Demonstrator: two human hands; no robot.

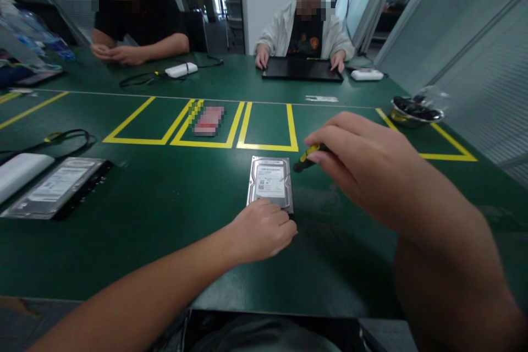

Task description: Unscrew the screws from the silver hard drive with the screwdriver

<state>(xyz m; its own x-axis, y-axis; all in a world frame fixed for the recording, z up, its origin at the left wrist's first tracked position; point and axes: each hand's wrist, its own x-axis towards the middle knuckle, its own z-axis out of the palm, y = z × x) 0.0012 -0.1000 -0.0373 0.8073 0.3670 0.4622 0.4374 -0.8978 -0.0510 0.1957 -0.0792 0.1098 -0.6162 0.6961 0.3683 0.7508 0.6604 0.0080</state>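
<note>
A silver hard drive [270, 179] with a white label lies flat on the green table in front of me. My left hand [264, 231] is closed at its near edge, with curled fingers that hold it against the table; the fingertips are hidden. In my right hand [350, 159], pinched between thumb and fingers, is a black and yellow screwdriver [308, 158]. Its tip points left and down over the right side of the drive. Whether the thin shaft touches the drive, I cannot tell.
A larger hard drive [61, 187] and a white power strip [25, 173] lie at left. Yellow tape boxes [202, 144] cross the table, one with a pinkish card [209, 121]. A bowl [416, 111] stands right. Two people sit opposite, one holding a black panel [303, 70].
</note>
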